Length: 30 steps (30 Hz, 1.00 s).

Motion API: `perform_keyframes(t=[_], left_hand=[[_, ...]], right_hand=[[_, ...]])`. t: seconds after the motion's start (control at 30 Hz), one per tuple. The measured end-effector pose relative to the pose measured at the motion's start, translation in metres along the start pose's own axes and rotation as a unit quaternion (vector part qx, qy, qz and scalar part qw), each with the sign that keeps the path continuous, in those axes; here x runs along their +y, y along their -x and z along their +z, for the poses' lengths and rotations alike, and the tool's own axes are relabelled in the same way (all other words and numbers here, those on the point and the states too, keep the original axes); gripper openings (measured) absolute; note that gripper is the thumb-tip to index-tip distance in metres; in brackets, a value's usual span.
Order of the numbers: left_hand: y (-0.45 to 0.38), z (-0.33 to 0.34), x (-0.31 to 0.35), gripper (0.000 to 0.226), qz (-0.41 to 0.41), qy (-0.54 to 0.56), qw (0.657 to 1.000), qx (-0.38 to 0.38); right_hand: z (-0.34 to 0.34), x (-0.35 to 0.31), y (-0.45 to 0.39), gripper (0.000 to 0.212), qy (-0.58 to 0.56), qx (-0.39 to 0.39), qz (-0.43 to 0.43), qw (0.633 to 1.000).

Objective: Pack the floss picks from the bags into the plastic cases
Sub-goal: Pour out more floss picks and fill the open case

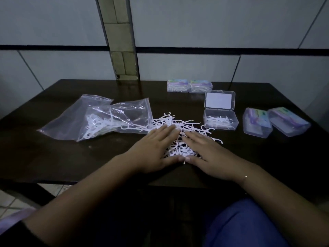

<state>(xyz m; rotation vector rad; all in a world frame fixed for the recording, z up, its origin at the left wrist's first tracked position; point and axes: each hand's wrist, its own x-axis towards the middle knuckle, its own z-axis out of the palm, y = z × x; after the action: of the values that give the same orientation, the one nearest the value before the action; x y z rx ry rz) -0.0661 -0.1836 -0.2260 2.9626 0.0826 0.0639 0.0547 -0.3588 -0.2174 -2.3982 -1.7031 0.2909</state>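
Both hands lie flat on the dark table (53, 157), palms down, fingers straight and angled toward each other so the tips nearly meet. Left hand (153, 150) and right hand (204, 154) bracket a loose pile of white picks (179, 148), which lies between and just ahead of the fingers, some of it under the palms. Neither hand grips anything; the fingers press or corral the picks, thumbs almost touching at the near edge. The picks lie every way, no common long axis, so a gather will likely need aligning before they fit. The pile trails left into the mouth of the nearer bag (114, 122), which still holds a clump of picks; a second bag (71, 118) lies partly under it, seemingly with few or none, though I cannot tell for sure. The open case (220, 122) sits ahead and to the right of the pile, nearer the right hand, its lid (219, 100) laid back away from the person; a thin layer of picks lies in its tray, well short of full. Two closed cases (189, 86) stand side by side at the far edge, picks visible inside. Two more cases (276, 123) lie further right, tilted, contents unclear. Judged step: scoop a bunch and carry it right to the open case.
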Motion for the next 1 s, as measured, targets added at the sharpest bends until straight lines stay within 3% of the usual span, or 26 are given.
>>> perform_keyframes(t=[0.33,0.47,0.57,0.63,0.83,1.0], left_hand=[[-0.014,-0.019,-0.007,0.080,-0.031,0.129,0.989,0.059],[-0.015,-0.022,0.001,0.068,-0.033,0.093,0.989,0.109],[-0.022,-0.022,0.008,0.072,-0.048,0.022,0.994,0.092],[-0.026,-0.022,0.011,0.071,-0.056,-0.017,0.996,0.072],[-0.031,-0.026,0.009,0.027,-0.064,-0.001,0.994,0.086],[-0.033,-0.025,0.006,0.020,-0.035,-0.012,0.989,0.142]], right_hand=[[-0.017,-0.015,-0.025,0.060,-0.129,0.093,0.045,0.986],[-0.029,-0.010,-0.016,0.063,-0.028,0.068,0.091,0.993],[-0.031,-0.009,-0.018,0.063,0.025,0.040,0.119,0.992],[-0.029,-0.009,-0.021,0.054,0.032,0.041,0.126,0.991],[-0.029,0.001,-0.021,0.023,0.033,0.096,0.132,0.986],[-0.026,0.004,-0.019,0.025,0.035,0.111,0.139,0.983]])
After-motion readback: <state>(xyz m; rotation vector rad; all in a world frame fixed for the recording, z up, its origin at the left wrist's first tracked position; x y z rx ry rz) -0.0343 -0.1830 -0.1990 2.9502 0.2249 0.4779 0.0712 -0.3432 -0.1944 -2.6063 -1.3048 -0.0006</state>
